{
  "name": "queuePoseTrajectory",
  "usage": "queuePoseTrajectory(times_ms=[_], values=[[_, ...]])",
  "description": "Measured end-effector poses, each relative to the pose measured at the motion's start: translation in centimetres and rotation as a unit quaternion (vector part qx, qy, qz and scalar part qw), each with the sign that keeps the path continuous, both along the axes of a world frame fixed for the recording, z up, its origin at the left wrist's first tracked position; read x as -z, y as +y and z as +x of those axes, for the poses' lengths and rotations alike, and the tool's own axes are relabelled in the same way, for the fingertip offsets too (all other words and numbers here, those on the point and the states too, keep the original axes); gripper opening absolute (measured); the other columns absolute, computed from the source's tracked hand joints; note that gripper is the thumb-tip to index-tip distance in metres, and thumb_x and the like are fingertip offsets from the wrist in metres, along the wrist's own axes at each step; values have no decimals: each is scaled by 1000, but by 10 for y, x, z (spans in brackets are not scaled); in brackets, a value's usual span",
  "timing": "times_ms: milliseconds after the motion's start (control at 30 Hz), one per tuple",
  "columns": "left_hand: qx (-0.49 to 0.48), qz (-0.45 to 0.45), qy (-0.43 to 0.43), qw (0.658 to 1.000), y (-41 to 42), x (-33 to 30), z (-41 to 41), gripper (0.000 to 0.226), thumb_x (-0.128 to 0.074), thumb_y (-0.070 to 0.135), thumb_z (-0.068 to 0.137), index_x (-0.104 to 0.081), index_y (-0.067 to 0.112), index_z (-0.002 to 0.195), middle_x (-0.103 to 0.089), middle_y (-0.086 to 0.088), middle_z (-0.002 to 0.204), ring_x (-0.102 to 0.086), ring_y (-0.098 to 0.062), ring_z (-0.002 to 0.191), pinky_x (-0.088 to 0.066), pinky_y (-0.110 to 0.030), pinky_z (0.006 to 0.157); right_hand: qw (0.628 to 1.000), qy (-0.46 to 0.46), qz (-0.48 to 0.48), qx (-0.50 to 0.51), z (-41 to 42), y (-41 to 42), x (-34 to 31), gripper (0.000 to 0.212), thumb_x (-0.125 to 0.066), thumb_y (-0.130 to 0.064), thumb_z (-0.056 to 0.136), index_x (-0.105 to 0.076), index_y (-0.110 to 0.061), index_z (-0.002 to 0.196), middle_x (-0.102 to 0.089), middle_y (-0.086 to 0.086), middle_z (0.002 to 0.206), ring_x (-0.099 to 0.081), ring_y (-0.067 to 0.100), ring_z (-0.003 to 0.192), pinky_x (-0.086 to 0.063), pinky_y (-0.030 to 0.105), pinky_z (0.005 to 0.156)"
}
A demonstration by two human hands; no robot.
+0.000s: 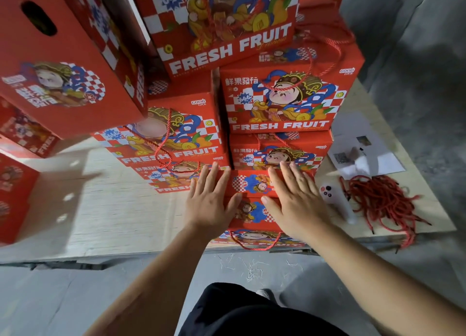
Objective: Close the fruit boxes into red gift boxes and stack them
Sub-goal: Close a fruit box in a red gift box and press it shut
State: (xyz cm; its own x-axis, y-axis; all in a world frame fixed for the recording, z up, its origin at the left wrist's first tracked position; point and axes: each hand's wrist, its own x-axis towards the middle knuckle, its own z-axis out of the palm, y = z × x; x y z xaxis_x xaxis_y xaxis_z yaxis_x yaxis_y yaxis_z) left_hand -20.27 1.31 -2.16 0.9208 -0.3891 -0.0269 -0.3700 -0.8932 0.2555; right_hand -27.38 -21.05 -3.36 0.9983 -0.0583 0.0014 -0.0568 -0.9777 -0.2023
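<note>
Head view: the left hand [210, 204] and the right hand [295, 204] lie flat, fingers straight and spread, pressing the top flaps of a red gift box [252, 197] at the near edge of the pale table [100, 209]; stacked gift boxes [282, 101] rise just behind; bare table lies to the left; red cords [380, 199] lie to the right.

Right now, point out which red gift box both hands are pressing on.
The nearest red box, at the table's front edge: left hand and right hand lie flat on its top flaps. The others stand stacked behind, untouched.
</note>
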Motion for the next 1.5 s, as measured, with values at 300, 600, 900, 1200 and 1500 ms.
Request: queuePoseTrajectory(times_ms=[300, 600, 900, 1200, 1500], values=[[-136, -202, 42, 969, 13, 8, -12, 77, -55, 57, 100, -28, 22, 162, -27, 2, 167, -39, -20, 146, -47, -40, 104, 955, -78, 238, 159, -38, -12, 11, 76, -62, -59, 93, -29, -40, 158, -16, 5, 170, -35, 31, 149, -49, 48, 100], [-199, -5, 111, 974, 38, 6, -9, 87, -26, 101, 73, -70, 27, 82, -69, 5, 92, -62, -26, 97, -49, -38, 84, 745, -67, 534, 395, -21, -34, 3, 51, -59, -64, 78, -69, -25, 108, -75, -10, 101, -70, 27, 102, -53, 33, 76], [-20, -71, 249, 966, 4, -9, 21, 37, -57, 63, 96, -72, 31, 107, -74, 7, 100, -69, -19, 91, -58, -41, 85, 459, 192, 743, 447, -74, 53, -15, 73, -94, -47, 58, -61, -13, 113, -75, 15, 94, -74, 29, 75, -61, 38, 59], [19, -439, 141, 887, -30, -71, -23, 30, -53, 44, 106, -65, 25, 85, -56, 13, 69, -51, 0, 64, -41, -14, 60, 369, 187, 827, 381, -73, 48, -64, 29, -55, -33, 103, -66, -12, 86, -67, 7, 72, -62, 20, 57, -51, 29, 56], [146, -158, -52, 975, -47, -155, -50, 30, -49, 51, 105, -68, 28, 106, -59, 13, 100, -55, -13, 94, -35, -41, 94, 433, 101, 863, 239, -14, 61, -148, 45, -53, -55, 100, -79, -21, 115, -76, -1, 120, -64, 9, 125, -36, 32, 116]])
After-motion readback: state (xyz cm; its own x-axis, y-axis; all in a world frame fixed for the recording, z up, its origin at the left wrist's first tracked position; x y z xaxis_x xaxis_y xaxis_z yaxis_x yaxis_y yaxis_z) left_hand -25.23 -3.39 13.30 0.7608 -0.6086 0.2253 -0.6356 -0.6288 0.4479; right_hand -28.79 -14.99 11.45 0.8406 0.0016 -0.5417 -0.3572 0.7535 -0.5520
